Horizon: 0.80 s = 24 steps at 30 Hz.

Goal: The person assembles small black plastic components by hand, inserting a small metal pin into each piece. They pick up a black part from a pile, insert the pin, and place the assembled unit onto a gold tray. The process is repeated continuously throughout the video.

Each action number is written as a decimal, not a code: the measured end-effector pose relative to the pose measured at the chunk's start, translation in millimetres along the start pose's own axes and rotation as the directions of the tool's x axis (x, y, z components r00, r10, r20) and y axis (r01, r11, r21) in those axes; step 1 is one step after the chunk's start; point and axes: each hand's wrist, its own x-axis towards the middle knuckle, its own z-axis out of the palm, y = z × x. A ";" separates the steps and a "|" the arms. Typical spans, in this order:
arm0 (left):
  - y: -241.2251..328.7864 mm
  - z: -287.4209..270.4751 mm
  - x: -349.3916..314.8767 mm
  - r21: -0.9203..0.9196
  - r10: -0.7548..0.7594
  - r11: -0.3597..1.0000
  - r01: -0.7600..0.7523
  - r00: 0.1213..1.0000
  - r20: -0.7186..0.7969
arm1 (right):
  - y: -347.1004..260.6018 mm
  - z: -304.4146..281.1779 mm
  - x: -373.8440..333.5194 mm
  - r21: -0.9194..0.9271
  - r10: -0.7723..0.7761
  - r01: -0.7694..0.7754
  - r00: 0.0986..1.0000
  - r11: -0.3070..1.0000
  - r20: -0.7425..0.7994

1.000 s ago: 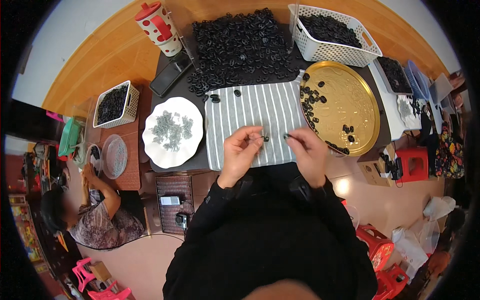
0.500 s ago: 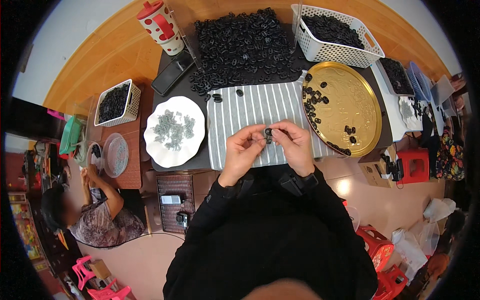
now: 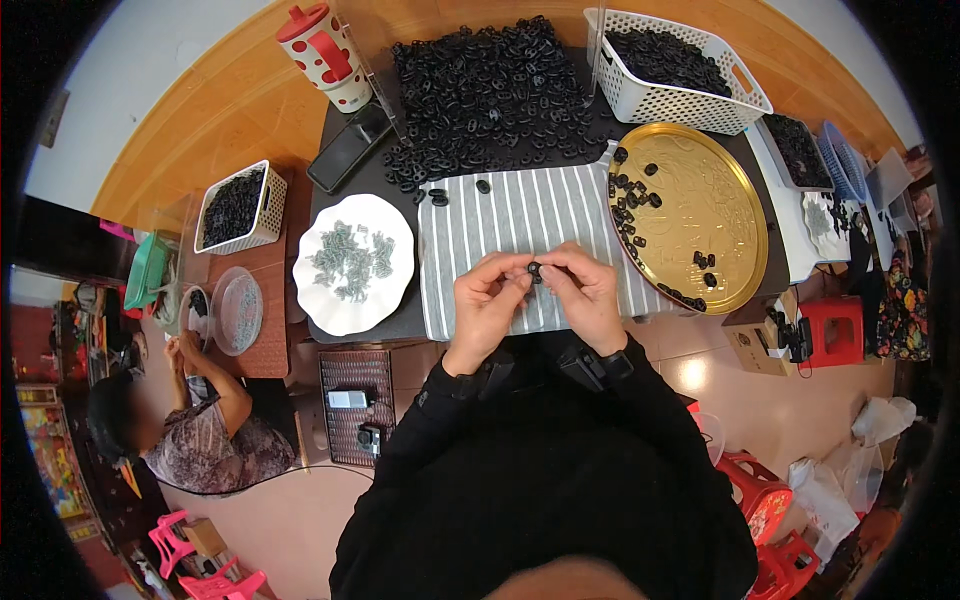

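Above the grey striped cloth [image 3: 470, 235], my left hand [image 3: 486, 308] and my right hand [image 3: 594, 300] meet fingertip to fingertip. Both are closed on one small black plastic cord lock [image 3: 536, 271], pinched between thumbs and forefingers; its finer details are covered by the fingers. To the left, a white scalloped plate [image 3: 327, 313] bears a heap of small metal springs [image 3: 352, 262]. A round gold tray [image 3: 715, 205] at the right carries several black cord locks [image 3: 628, 205]. Beyond the cloth lies a large pile of black plastic pieces [image 3: 490, 90].
A white basket [image 3: 690, 112] of black pieces stands at the far right. A phone [image 3: 350, 148] and a red-dotted tumbler [image 3: 325, 55] sit at the far left. Another person [image 3: 215, 435] works at a side table beside a smaller basket [image 3: 265, 215]. Red stools [image 3: 835, 328] stand at right.
The fingertips have drawn closer around the cord lock, and less of it shows now. The whole view has shifted slightly; the things on the table have stayed put.
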 end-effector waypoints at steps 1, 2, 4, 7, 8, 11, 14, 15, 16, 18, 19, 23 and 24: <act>-1.2 0.1 0.2 -0.020 0.000 1.000 0.000 1.000 -0.009 | -2.8 0.5 0.0 -0.004 -0.025 0.025 1.000 1.000 0.006; -1.9 -0.3 0.4 -0.041 0.000 0.999 -0.001 1.000 -0.019 | -5.5 1.1 -0.1 -0.008 -0.050 0.050 0.999 0.999 0.011; -2.7 -0.8 0.4 -0.045 0.013 0.999 -0.013 1.000 -0.013 | -10.4 2.6 -1.8 -0.060 -0.033 0.034 0.999 0.998 0.017; -6.2 -4.6 0.6 -0.056 0.015 0.998 -0.014 1.000 0.013 | -11.1 5.8 -3.7 -0.133 -0.061 0.062 0.998 0.989 0.010; -7.2 -5.8 0.6 -0.060 0.013 0.998 -0.011 1.000 0.025 | -11.0 6.7 -4.1 -0.157 -0.079 0.079 0.997 0.984 0.005; -7.4 -6.6 0.7 -0.081 0.020 0.997 -0.017 0.999 0.030 | -13.0 8.4 -3.5 -0.180 -0.113 0.111 0.994 0.977 -0.002; -6.1 -6.4 0.5 -0.078 0.014 0.997 -0.012 0.999 0.037 | -9.6 8.1 -4.2 -0.214 -0.184 0.179 0.983 0.960 0.001; -5.8 -6.5 0.6 -0.080 0.012 0.997 -0.009 0.999 0.039 | -10.2 8.1 -4.2 -0.235 -0.193 0.188 0.981 0.954 0.003; -5.6 -6.6 0.7 -0.082 0.010 0.997 -0.006 0.999 0.042 | -11.5 8.1 -4.3 -0.256 -0.202 0.197 0.979 0.946 0.006; -6.2 -7.0 0.6 -0.089 0.005 0.996 -0.001 0.999 0.044 | -11.9 8.5 -4.9 -0.290 -0.220 0.213 0.976 0.933 0.008; -7.5 -7.6 0.3 -0.094 0.001 0.996 0.003 0.999 0.043 | -11.4 8.9 -5.4 -0.303 -0.228 0.220 0.974 0.927 0.008; -8.7 -8.3 -0.6 -0.097 0.002 0.995 0.001 1.000 0.030 | -10.6 10.3 -5.9 -0.350 -0.252 0.242 0.968 0.905 0.018; -7.6 -7.5 -0.8 -0.090 0.002 0.996 0.001 0.999 0.032 | -10.1 10.2 -5.8 -0.343 -0.257 0.248 0.966 0.906 0.017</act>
